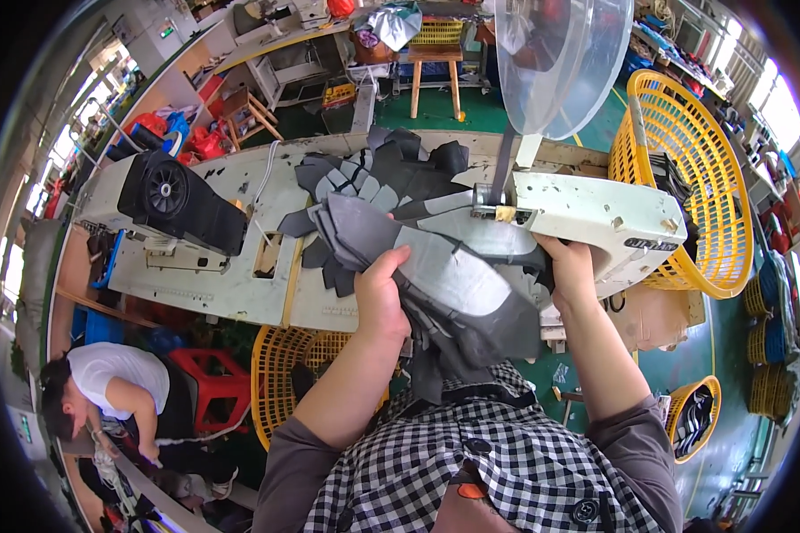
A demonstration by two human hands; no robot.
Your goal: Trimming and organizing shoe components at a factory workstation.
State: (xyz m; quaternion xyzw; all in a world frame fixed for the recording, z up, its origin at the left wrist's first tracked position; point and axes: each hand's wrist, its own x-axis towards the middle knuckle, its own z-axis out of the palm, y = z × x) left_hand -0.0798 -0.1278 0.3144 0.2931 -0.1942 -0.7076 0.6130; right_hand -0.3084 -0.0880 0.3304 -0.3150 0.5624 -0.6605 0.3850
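My left hand (384,298) is closed on the near edge of a bundle of grey cut pieces (458,275), thumb on top. The bundle has pale silvery patches, and its lower end hangs over the table's front edge against my checked apron. My right hand (567,266) is closed on the edge of a dark grey piece (520,253) beside the sewing machine (596,209); its fingertips are partly hidden. Between the hands, pale-patched material reaches up toward the machine's head. Behind the bundle, more grey cut pieces (409,160) lie in a loose heap on the worktable (324,311).
A second machine with a black motor housing (182,200) stands left. A clear round guard (564,62) rises beyond my machine. Yellow baskets stand at right (729,213), lower right (707,391) and under the table (271,377). A person (120,382) sits at lower left near a red stool (209,386).
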